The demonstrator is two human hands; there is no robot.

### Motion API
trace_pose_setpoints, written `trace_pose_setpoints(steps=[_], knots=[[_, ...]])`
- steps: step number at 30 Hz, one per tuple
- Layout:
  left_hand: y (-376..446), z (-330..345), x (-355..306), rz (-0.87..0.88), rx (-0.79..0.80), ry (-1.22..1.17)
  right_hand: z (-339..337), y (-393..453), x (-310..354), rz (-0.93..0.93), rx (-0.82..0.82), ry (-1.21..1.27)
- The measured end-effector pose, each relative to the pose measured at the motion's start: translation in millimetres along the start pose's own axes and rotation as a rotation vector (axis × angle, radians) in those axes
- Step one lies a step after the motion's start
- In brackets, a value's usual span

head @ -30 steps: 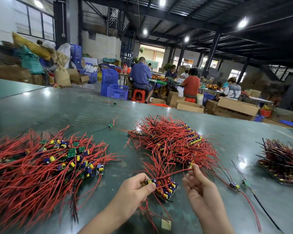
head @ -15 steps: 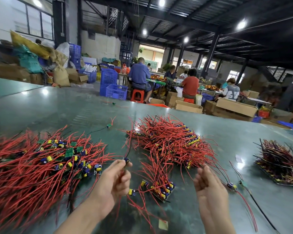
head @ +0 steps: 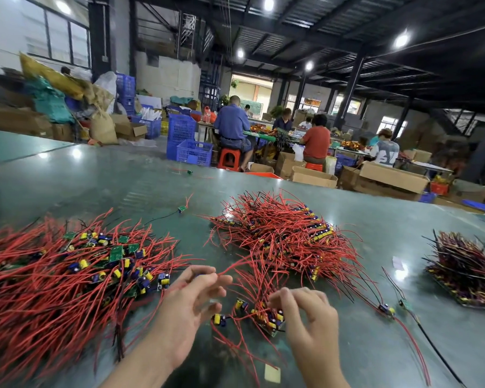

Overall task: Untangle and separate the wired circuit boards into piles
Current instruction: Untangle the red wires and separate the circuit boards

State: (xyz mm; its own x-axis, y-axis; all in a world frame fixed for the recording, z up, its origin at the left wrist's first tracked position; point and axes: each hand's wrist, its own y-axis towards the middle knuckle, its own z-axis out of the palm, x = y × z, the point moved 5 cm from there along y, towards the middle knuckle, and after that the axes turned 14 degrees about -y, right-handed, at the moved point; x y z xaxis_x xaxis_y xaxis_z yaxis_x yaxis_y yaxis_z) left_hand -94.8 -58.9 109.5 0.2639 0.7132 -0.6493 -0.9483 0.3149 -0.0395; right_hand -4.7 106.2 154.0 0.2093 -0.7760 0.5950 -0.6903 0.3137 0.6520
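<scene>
Boards [head: 266, 317] w/ red wires sat under right hand [head: 308, 317], fingers curled on them; left hand [head: 191, 306] fingertips pinched one red wire [head: 235, 266].

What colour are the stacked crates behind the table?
Blue, seen in the head view: the plastic crates stand on the floor.

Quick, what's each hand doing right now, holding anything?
Left hand: pinching a red wire at its fingertips.
Right hand: fingers curled over the small board bundle; whether it grips cannot be told.
</scene>
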Motion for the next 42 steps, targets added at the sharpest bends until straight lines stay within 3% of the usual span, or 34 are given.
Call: trace_pose_setpoints(steps=[2,6,8,15,18,21,23,25,28,33,37,42], knots=[[-3.4,5.5,1.9,0.059,0.026,0.091,7.8,-2.8,5.0,-0.082,-0.016,-0.181],[-10.6,21.2,12.0,0.138,0.138,0.212,39.6,-9.6,-4.7,0.218,0.258,0.111],[-14.8,30.0,16.9,0.178,0.215,0.274,47.7,-11.6,-8.9,0.379,0.313,0.287],[-24.2,31.3,28.0,0.255,0.344,0.564,45.5,-11.2,-16.2,0.562,0.294,0.581],[-15.4,25.9,31.1,0.209,0.307,0.446,39.8,-7.8,-20.8,0.671,0.225,0.799],[-11.6,22.0,31.6,-0.122,0.213,0.064,29.7,-3.3,-19.1,0.622,0.217,0.804],[-17.8,25.7,35.3,-0.366,0.264,0.052,24.5,-0.9,-15.1,0.516,0.243,0.616],[-22.8,25.6,39.3,-0.467,0.310,0.134,21.3,1.4,-15.2,0.404,0.225,0.365],[-27.3,26.6,44.3,-0.507,0.340,0.157,18.5,1.9,-14.0,0.383,0.184,0.286],[-25.2,26.4,43.4,-0.422,0.386,0.436,13.7,1.7,-14.1,0.458,0.141,0.425],[-26.8,31.2,37.9,-0.446,0.453,0.403,16.5,-0.7,-14.2,0.543,0.184,0.584],[-24.2,22.2,48.4,-0.444,0.415,0.540,13.9,-1.1,-7.7,0.445,0.155,0.502]])
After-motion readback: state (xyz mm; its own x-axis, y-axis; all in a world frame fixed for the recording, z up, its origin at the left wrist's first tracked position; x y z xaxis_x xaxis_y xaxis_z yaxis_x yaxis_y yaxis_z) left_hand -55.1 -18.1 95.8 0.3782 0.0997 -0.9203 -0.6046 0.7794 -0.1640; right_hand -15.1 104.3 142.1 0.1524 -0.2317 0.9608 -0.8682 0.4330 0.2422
